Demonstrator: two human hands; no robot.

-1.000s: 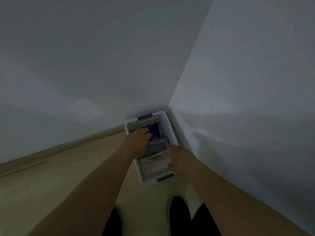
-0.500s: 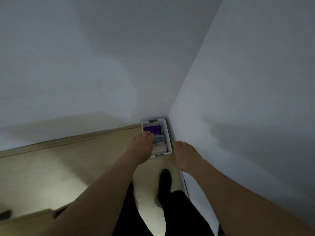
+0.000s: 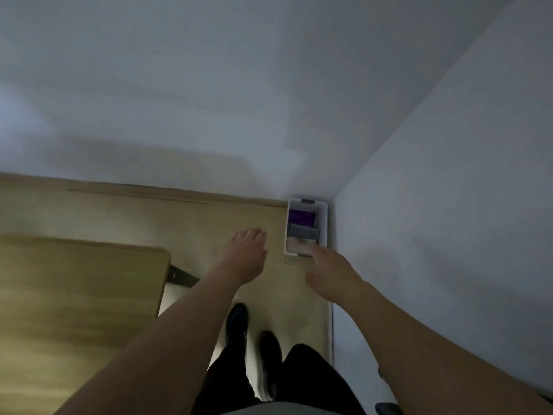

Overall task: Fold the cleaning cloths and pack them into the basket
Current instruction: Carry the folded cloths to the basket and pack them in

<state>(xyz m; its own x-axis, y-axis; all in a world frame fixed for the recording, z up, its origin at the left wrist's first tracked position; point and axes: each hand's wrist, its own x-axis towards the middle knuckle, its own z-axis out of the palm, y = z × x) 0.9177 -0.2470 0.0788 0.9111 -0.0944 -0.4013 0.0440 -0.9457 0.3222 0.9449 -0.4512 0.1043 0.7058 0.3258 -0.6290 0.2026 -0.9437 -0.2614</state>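
Observation:
A small white plastic basket (image 3: 324, 215) stands on the wooden floor in the corner where two white walls meet. Inside it lie folded cloths in a row: a purple cloth (image 3: 300, 217) at the far end, a grey cloth (image 3: 303, 233) in the middle and a pale beige cloth (image 3: 297, 245) nearest me. My left hand (image 3: 246, 255) hangs in the air to the left of the basket, fingers relaxed, holding nothing. My right hand (image 3: 332, 272) is stretched out just in front of the basket's near end, fingers loose and empty.
A light wooden table (image 3: 77, 301) with a dark bracket (image 3: 179, 275) under its corner fills the lower left. My dark shoes (image 3: 238, 322) and trousers stand on the floor (image 3: 149, 217) below. White walls close the space at the back and on the right.
Both hands have come out of the basket and drawn back from it. The view has risen and pulled away, so the basket looks smaller and the table has come into sight.

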